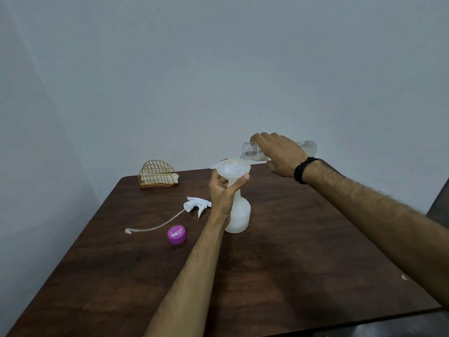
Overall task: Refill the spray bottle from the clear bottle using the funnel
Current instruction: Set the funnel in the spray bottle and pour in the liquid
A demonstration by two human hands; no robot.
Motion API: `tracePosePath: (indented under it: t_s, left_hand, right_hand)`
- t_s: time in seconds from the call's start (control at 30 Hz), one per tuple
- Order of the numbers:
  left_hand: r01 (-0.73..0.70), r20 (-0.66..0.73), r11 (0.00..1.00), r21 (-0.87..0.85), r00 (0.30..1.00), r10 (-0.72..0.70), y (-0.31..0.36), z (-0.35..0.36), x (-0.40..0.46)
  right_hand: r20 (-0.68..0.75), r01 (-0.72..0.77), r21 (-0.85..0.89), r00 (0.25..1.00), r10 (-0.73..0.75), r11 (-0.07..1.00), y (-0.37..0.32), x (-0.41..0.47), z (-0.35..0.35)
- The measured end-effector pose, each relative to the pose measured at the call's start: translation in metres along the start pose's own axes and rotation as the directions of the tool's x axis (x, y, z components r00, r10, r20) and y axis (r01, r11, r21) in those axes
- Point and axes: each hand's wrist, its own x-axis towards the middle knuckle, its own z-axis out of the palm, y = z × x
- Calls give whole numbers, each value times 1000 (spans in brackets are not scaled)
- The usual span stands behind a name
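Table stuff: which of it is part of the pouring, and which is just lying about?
In use:
- clear bottle, tipped by the right hand
- funnel, steadied by the left hand
- spray bottle

Lying about:
- spray trigger head with tube
- purple cap
- gold wire holder

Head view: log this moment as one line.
step: pouring | right hand: tips clear bottle over funnel | left hand: steadies funnel on spray bottle | trigger head, purple cap: on table
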Motion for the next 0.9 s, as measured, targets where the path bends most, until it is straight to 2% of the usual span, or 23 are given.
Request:
tracePosePath:
  t_s: [0.9]
  left_hand:
    - [-2, -8, 1000, 28, 1000, 2, 3, 1, -2]
  right_hand:
    - [-6, 7, -46, 1000, -7, 999, 3, -2, -4]
